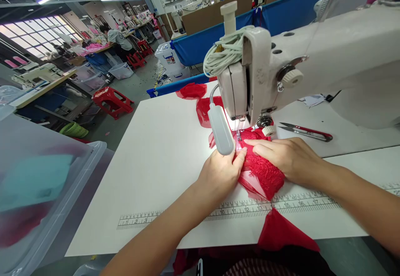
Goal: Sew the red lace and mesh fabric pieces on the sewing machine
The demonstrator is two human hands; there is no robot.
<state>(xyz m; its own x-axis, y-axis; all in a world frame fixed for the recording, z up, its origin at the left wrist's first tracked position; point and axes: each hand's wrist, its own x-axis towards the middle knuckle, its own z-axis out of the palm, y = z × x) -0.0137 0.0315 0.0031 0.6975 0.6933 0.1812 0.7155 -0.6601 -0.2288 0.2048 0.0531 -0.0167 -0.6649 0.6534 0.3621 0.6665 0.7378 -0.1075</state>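
Note:
Red lace fabric (265, 170) with sheer red mesh lies bunched under the needle area of a white sewing machine (240, 80). The presser foot (239, 135) stands at the fabric's far end. On the left edge of the fabric, my left hand (220, 170) is closed, its thumb on top and its other fingers partly hidden. A grey lamp head (221, 130) hangs just above that hand. From the right, my right hand (290, 155) lies on the lace with its index finger stretched toward the presser foot; its lower fingers are partly hidden.
Thread snips (306, 132) lie right of my right hand. Red fabric pieces (204, 109) sit behind the lamp, and another red piece (284, 232) hangs at the table's front edge. A printed ruler (231, 212) crosses the white table (150, 163). Left stands a clear plastic bin (84, 184).

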